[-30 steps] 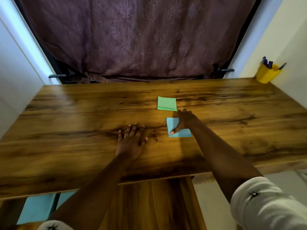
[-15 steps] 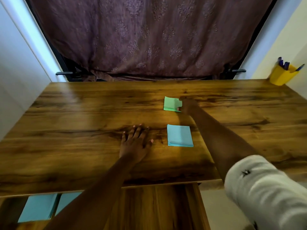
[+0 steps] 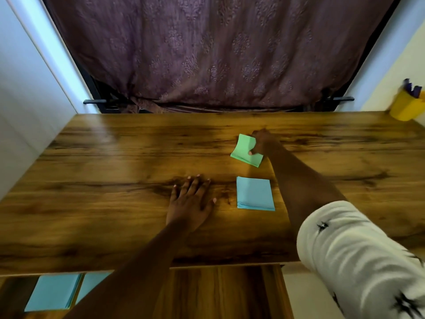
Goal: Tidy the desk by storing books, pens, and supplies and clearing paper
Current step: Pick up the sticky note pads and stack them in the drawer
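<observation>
A green pad of sticky notes (image 3: 244,150) is tilted up off the wooden desk (image 3: 115,171), pinched at its right edge by my right hand (image 3: 263,142). Just nearer to me lies a blue pad of sticky notes (image 3: 254,193), flat on the desk and untouched. My left hand (image 3: 189,201) rests palm down on the desk to the left of the blue pad, fingers spread, holding nothing.
A yellow pen cup (image 3: 406,107) with several purple pens stands at the desk's far right corner. Blue paper sheets (image 3: 54,292) lie on a lower shelf under the desk's front left edge. A purple curtain (image 3: 218,49) hangs behind the desk.
My right hand left the blue pad, reached to the green pad and lifted its near side off the desk. My left hand stayed flat in place.
</observation>
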The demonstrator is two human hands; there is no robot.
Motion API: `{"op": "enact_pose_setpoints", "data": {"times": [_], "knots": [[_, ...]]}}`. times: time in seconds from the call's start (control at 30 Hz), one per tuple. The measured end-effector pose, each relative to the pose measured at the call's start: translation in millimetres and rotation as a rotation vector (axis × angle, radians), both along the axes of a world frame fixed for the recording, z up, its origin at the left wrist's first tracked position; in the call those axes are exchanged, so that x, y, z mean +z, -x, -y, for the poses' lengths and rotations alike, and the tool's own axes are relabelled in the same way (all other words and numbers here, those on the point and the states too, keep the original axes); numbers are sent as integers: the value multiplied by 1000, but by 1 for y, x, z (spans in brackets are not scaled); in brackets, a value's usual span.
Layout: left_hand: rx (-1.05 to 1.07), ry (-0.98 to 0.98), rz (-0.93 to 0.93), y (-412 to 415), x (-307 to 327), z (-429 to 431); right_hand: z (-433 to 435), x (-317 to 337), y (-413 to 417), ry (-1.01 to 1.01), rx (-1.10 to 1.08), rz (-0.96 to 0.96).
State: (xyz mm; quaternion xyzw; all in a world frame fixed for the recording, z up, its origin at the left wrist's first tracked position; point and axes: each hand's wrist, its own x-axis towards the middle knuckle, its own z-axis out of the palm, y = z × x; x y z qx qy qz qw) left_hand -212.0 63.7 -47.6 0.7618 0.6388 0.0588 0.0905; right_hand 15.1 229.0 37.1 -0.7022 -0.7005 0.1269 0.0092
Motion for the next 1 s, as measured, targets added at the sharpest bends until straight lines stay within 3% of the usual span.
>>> {"op": "enact_pose_setpoints", "data": {"times": [0.13, 0.2, 0.3, 0.37, 0.43, 0.6, 0.8, 0.9, 1.0], "knots": [[-10, 75, 37, 1, 12, -1, 28, 12, -3, -76, 32, -148], [6, 181, 184, 4, 25, -2, 50, 21, 0, -118, 51, -271], [159, 367, 766, 5, 59, 9, 94, 41, 12, -93, 151, -465], [233, 365, 1159, 2, 75, 19, 120, 48, 23, -58, 268, -499], [221, 363, 1357, 1, 91, 32, 147, 54, 38, -26, 360, -519], [262, 360, 1231, 15, 100, 55, 192, 54, 67, -7, 385, -557], [324, 335, 1300, 24, 88, 75, 202, 41, 60, -134, 230, -710], [440, 336, 1360, 28, 80, 82, 177, 27, 30, -259, 63, -584], [566, 375, 1354, 32, 66, 80, 151, 7, 1, -67, 35, -229]]}}
